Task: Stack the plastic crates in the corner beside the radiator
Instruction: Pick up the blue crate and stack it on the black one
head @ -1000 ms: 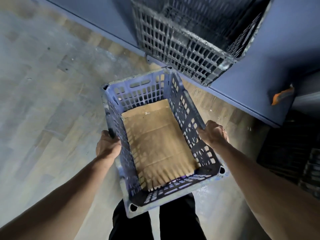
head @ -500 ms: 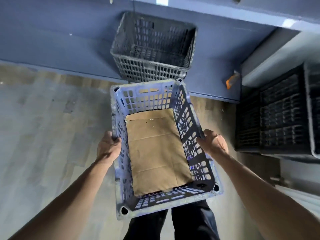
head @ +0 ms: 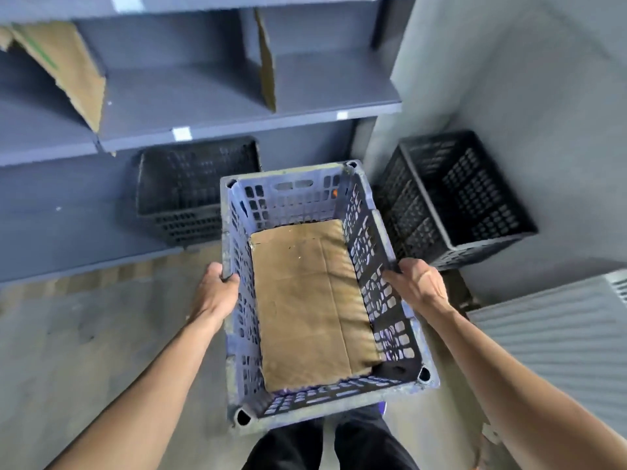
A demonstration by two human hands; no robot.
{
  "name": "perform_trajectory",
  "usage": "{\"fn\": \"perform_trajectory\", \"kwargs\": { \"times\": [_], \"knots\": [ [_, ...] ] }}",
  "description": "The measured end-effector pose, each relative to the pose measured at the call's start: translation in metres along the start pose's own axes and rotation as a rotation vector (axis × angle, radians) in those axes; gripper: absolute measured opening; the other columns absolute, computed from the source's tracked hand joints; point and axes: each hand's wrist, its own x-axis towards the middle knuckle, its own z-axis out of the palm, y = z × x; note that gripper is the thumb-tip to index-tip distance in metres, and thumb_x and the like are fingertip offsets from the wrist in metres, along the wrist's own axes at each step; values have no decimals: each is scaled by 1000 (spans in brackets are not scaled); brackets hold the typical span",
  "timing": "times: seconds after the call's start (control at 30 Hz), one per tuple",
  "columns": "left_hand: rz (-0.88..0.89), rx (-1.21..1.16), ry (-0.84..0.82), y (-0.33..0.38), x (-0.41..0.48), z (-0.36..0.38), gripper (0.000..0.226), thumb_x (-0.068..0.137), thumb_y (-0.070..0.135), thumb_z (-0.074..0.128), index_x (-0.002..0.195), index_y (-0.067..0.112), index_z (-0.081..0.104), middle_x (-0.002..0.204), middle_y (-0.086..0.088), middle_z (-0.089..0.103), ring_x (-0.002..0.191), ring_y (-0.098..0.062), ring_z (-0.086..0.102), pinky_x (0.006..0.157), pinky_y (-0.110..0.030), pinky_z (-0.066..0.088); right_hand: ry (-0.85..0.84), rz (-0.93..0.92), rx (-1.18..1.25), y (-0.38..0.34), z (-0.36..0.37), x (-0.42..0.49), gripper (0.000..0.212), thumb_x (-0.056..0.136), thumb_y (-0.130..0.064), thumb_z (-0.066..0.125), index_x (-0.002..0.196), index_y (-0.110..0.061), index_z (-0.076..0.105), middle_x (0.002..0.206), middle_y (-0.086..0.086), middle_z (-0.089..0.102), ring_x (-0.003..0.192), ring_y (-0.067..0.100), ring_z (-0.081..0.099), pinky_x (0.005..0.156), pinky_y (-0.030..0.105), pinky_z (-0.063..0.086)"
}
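Your view has swung right: the corner's black crate (head: 454,198) by the radiator (head: 556,337) now shows at two o'clock, probably your stacking base. Your left hand (head: 217,293) and right hand (head: 419,284) are clenched on the blue crate (head: 383,300), held between them.

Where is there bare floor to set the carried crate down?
Open floor lies left of the blue crate, in front of the shelving. The corner is crowded: a black crate sits between wall and radiator, another under the shelf.
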Motion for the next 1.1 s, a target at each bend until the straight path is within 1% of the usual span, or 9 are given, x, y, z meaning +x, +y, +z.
{"fn": "perform_trajectory", "kwargs": {
  "times": [0.1, 0.23, 0.3, 0.4, 0.57, 0.7, 0.8, 0.93, 1.1],
  "knots": [
    [94, 21, 0, 55, -17, 9, 25, 96, 31, 51, 89, 9, 43, 66, -3, 44, 55, -22, 39, 54, -31, 31, 75, 23, 31, 23, -46, 0, 33, 78, -43, 57, 64, -13, 52, 69, 6, 60, 72, 33, 60, 62, 33, 47],
    [186, 3, -5, 120, -38, 27, 26, 93, 31, 52, 80, 13, 39, 65, -2, 42, 56, -23, 39, 56, -32, 31, 196, 50, 98, 54, -101, 1, 28, 81, -35, 58, 63, -15, 51, 70, 6, 61, 71, 32, 59, 61, 33, 44],
    [224, 17, 10, 154, -54, 38, 26, 91, 32, 51, 82, 11, 40, 66, -3, 45, 58, -24, 42, 57, -33, 33, 242, 76, 136, 74, -130, 3, 27, 79, -38, 57, 64, -16, 51, 71, 7, 62, 71, 32, 60, 63, 35, 50],
    [286, 52, 27, 202, -77, 53, 24, 90, 30, 50, 79, 14, 37, 67, -4, 43, 57, -24, 39, 55, -33, 29, 266, 84, 145, 105, -171, 15, 27, 75, -43, 55, 66, -17, 52, 71, 6, 64, 69, 32, 62, 64, 39, 57],
    [392, 123, 99, 272, -111, 85, 27, 89, 29, 53, 73, 15, 36, 62, -1, 42, 53, -22, 38, 51, -31, 26, 313, 100, 115, 151, -231, 39, 30, 73, -41, 52, 72, -13, 58, 75, 10, 67, 72, 33, 64, 66, 34, 53],
    [448, 193, 126, 312, -130, 108, 28, 88, 32, 54, 71, 15, 39, 60, 0, 45, 54, -22, 44, 50, -30, 29, 383, 130, 150, 177, -264, 50, 32, 75, -41, 50, 82, -12, 63, 79, 12, 66, 79, 36, 63, 69, 35, 50],
    [509, 222, 128, 341, -134, 122, 31, 88, 34, 54, 69, 15, 39, 59, 1, 47, 54, -22, 46, 51, -30, 31, 421, 145, 152, 196, -286, 61, 32, 77, -40, 51, 77, -9, 59, 79, 15, 65, 79, 38, 62, 70, 36, 50],
    [541, 226, 116, 382, -134, 138, 30, 89, 34, 55, 70, 15, 42, 63, 0, 52, 56, -20, 48, 50, -29, 28, 457, 178, 149, 213, -309, 78, 37, 77, -41, 52, 80, -5, 63, 80, 18, 68, 76, 38, 63, 68, 37, 51],
    [560, 212, 93, 424, -110, 156, 30, 89, 33, 55, 69, 15, 40, 60, 1, 47, 55, -19, 47, 48, -28, 28, 481, 171, 164, 217, -332, 112, 33, 83, -38, 56, 74, -7, 61, 75, 16, 66, 70, 36, 60, 63, 34, 45]
  ]
}}
